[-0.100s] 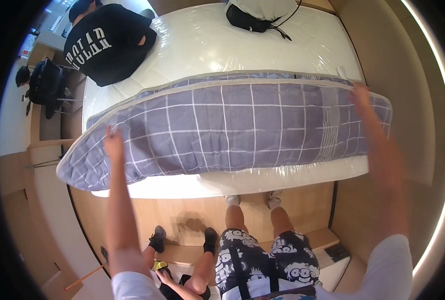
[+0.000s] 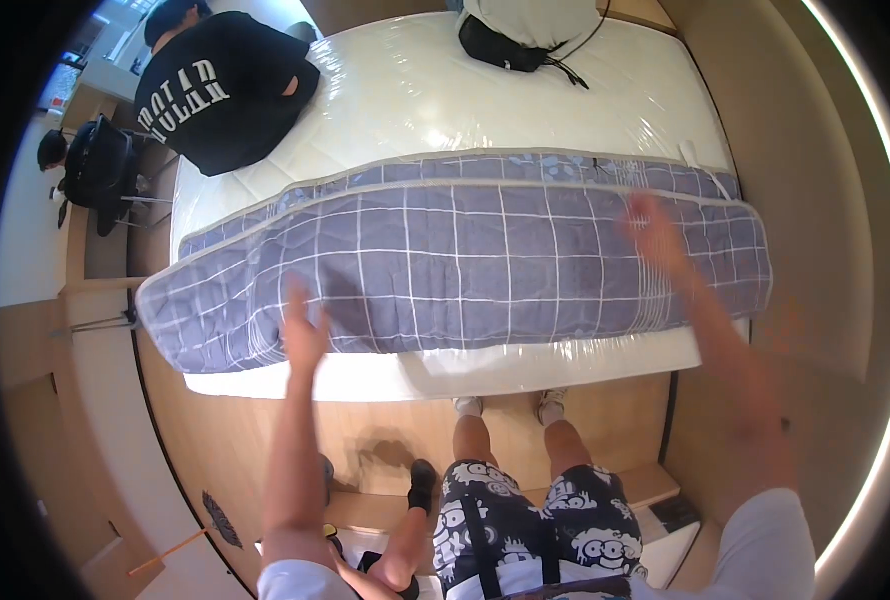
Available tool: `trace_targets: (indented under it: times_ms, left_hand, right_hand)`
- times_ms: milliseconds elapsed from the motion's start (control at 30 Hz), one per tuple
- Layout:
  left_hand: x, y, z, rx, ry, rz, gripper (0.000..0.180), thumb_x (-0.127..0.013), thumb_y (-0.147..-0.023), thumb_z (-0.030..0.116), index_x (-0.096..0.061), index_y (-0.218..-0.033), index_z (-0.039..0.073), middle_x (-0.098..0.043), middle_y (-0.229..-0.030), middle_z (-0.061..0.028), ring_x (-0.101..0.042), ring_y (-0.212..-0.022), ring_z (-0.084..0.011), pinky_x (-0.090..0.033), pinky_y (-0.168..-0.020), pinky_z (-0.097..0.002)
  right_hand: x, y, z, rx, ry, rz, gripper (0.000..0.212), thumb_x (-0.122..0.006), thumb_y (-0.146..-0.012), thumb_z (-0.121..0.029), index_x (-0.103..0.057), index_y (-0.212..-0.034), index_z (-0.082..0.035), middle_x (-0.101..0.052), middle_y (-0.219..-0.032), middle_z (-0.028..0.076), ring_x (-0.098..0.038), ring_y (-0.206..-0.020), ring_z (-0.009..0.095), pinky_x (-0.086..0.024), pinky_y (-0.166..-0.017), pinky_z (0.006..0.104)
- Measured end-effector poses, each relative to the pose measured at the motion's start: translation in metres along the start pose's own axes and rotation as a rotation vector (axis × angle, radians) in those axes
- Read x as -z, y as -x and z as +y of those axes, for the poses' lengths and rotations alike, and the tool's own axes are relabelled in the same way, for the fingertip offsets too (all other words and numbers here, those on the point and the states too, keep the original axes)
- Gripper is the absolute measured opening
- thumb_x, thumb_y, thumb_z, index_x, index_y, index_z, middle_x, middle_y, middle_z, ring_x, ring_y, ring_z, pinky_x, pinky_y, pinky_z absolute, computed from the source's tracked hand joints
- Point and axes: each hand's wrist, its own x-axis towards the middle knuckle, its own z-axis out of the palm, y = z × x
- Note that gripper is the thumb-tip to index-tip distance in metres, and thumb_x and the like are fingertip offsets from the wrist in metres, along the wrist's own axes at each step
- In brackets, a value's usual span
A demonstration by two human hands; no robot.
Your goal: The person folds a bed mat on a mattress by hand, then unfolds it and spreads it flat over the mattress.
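A grey-blue quilted mattress pad with white checks and a pale edging lies folded across the white mattress, which is wrapped in clear plastic. Over the left part of the pad is my left hand, its fingers apart and holding nothing. My right hand is above the pad's right part, smeared by motion, with thumb and fingers looking spread and nothing in them. Behind the upper layer's edge, a strip of the lower layer shows a leaf pattern.
A person in a black shirt leans at the mattress's far left. Another person with a black bag sits at the far edge. Someone sits low beside my legs, near a wooden step. A wooden panel borders the right side.
Both hands have come off the pad's edge and moved inward, the left to the right and nearer me, the right to the left. The pad's upper edge has settled slightly toward me.
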Motion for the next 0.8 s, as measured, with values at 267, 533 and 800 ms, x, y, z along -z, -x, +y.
trace_targets:
  times_ms: [267, 533, 800]
  left_hand:
    - [-0.081, 0.275, 0.008, 0.554, 0.281, -0.554, 0.025, -0.058, -0.081, 0.017, -0.061, -0.1, 0.0, -0.062, -0.1, -0.0223, -0.062, -0.094, -0.0304, -0.049, -0.081, -0.0383]
    - [-0.083, 0.219, -0.009, 0.486, 0.234, -0.21, 0.027, -0.059, -0.083, 0.019, -0.057, -0.102, -0.002, -0.064, -0.09, -0.0193, -0.064, -0.084, -0.0278, -0.049, -0.073, -0.0371]
    - [-0.019, -0.034, -0.016, 0.245, 0.077, 0.214, 0.06, -0.065, -0.081, 0.028, -0.04, -0.122, -0.008, -0.049, -0.115, -0.0229, -0.049, -0.108, -0.033, -0.04, -0.091, -0.0379]
  right_hand:
    - [-0.144, 0.306, -0.053, -0.652, -0.13, -0.788, 0.029, -0.055, -0.084, -0.029, -0.057, -0.097, -0.003, -0.062, -0.095, 0.018, -0.061, -0.088, 0.03, -0.047, -0.074, 0.0398]
    - [-0.115, 0.333, -0.038, -0.328, -0.001, -0.909, 0.028, -0.055, -0.084, -0.027, -0.061, -0.093, -0.001, -0.064, -0.087, 0.017, -0.062, -0.081, 0.029, -0.048, -0.072, 0.0391]
    - [-0.019, 0.1, 0.081, -0.234, -0.508, 0.03, 0.021, -0.058, -0.087, -0.022, -0.059, -0.097, -0.003, -0.059, -0.076, -0.001, -0.055, -0.068, 0.009, -0.046, -0.063, 0.0251]
